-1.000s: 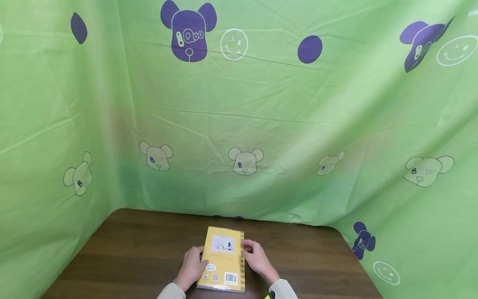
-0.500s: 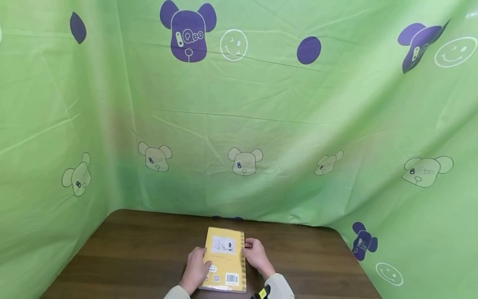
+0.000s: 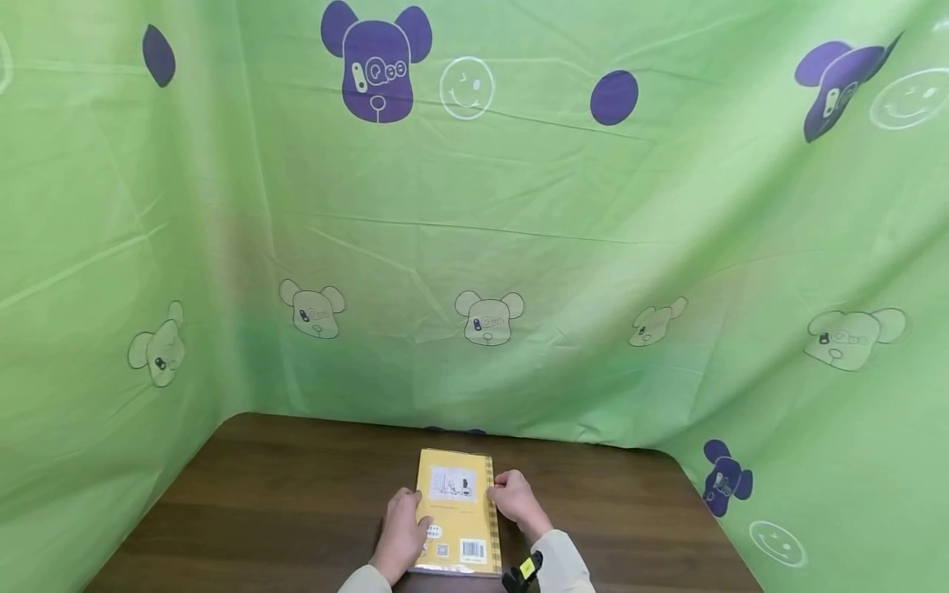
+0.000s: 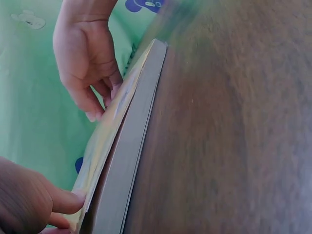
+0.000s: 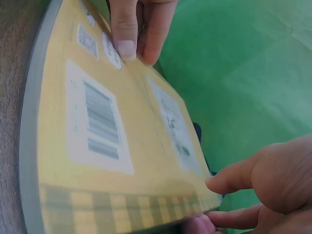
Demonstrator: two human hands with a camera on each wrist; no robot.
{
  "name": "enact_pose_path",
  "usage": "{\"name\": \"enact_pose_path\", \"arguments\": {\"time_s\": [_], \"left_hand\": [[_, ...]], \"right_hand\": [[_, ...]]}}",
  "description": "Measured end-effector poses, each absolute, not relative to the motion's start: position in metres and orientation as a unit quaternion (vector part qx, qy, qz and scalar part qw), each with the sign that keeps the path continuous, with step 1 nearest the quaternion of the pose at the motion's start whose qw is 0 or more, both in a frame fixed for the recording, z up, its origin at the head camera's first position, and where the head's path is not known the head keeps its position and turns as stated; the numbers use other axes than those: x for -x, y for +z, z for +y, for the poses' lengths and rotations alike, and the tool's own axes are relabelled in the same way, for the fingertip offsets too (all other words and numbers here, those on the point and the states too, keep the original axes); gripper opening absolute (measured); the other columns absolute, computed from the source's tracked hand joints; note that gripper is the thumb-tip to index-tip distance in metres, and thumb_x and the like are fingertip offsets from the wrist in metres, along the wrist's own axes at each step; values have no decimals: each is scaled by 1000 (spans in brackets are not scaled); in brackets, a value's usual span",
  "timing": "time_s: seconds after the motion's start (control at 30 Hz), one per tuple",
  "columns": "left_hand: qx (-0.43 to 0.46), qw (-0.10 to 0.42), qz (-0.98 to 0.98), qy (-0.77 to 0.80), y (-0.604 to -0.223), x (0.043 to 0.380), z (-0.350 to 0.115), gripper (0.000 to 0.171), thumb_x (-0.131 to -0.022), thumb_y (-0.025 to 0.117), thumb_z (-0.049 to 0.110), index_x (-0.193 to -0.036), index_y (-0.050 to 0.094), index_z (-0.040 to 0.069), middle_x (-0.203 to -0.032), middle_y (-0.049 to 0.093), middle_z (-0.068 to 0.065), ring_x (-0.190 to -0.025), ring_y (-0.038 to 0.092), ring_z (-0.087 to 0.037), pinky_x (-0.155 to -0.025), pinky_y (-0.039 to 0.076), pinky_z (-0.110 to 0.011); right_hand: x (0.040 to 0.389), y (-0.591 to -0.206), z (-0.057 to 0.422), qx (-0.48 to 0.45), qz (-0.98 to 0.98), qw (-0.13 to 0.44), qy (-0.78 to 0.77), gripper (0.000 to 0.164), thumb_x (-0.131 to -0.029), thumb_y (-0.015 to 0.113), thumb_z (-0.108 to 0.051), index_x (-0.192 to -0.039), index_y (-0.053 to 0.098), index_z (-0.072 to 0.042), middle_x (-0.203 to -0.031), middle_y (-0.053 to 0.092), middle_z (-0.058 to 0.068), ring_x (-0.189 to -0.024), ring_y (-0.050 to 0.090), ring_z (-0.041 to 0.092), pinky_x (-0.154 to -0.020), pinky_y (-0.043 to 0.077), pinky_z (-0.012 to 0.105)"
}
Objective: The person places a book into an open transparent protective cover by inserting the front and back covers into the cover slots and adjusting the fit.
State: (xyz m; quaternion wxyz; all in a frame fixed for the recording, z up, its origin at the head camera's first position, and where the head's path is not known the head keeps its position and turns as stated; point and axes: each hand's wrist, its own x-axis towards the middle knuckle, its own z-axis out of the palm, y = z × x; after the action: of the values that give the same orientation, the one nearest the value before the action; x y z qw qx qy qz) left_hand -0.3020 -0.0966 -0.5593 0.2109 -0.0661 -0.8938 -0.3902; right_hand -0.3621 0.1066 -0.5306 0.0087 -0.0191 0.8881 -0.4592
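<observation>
A yellow book (image 3: 463,527) lies back cover up on the wooden table, its barcode at the near right corner and a checked strip along the right edge. My left hand (image 3: 403,535) holds its left edge, thumb on top of the cover. Across from it, my right hand (image 3: 516,501) pinches the right edge between thumb and fingers. The left wrist view shows the book's pale side (image 4: 131,131) with a narrow dark gap under the cover near the left thumb (image 4: 68,201). In the right wrist view the right thumb (image 5: 234,176) touches the far corner of the cover.
The brown table (image 3: 296,494) extends on both sides of the book and behind it. A green curtain (image 3: 563,206) printed with bear heads hangs around the table's back and sides. A black device with a yellow label (image 3: 522,571) sits at the right wrist.
The book and both hands have shifted slightly to the right. My left hand has kept its hold on the left edge, and the right hand stays at the right edge.
</observation>
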Motion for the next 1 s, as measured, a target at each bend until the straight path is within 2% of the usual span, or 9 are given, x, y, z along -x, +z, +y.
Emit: {"name": "enact_pose_path", "arguments": {"time_s": [0.17, 0.4, 0.57, 0.73, 1.0], "left_hand": [[71, 207, -898, -383, -557, 300, -89, 33, -72, 83, -4, -100, 69, -17, -85, 59, -11, -80, 61, -27, -77, 56, -46], [78, 213, -898, -378, -557, 298, -78, 31, -70, 84, -4, -96, 70, -14, -83, 59, -10, -76, 60, -26, -73, 56, -44], [83, 221, -895, -378, -557, 296, -73, 32, -69, 84, -4, -96, 70, -15, -83, 60, -11, -76, 60, -28, -74, 56, -45], [78, 217, -893, -386, -557, 293, -73, 35, -69, 84, -3, -98, 69, -17, -87, 62, -15, -82, 62, -32, -80, 56, -48], [66, 186, -887, -417, -555, 288, -75, 43, -74, 81, -4, -110, 66, -20, -97, 65, -21, -93, 62, -37, -90, 54, -53]], "right_hand": [[361, -530, 112, 9, 893, 8, -450, 28, -85, 61, 0, -106, 59, 18, -99, 62, 23, -90, 58, 29, -78, 54, 40], [358, -531, 125, 2, 888, 9, -459, 31, -84, 62, -2, -109, 59, 17, -101, 63, 24, -91, 60, 30, -79, 56, 41], [358, -534, 137, 20, 879, 8, -476, 25, -89, 63, -4, -103, 60, 16, -95, 62, 23, -81, 60, 24, -69, 55, 33], [360, -535, 143, 18, 848, 50, -528, 20, -96, 60, -5, -102, 56, 13, -87, 60, 15, -70, 58, 15, -60, 55, 27], [360, -542, 149, 43, 788, 113, -604, 29, -100, 54, -7, -113, 53, 19, -87, 68, 13, -67, 65, 11, -62, 59, 24]]}}
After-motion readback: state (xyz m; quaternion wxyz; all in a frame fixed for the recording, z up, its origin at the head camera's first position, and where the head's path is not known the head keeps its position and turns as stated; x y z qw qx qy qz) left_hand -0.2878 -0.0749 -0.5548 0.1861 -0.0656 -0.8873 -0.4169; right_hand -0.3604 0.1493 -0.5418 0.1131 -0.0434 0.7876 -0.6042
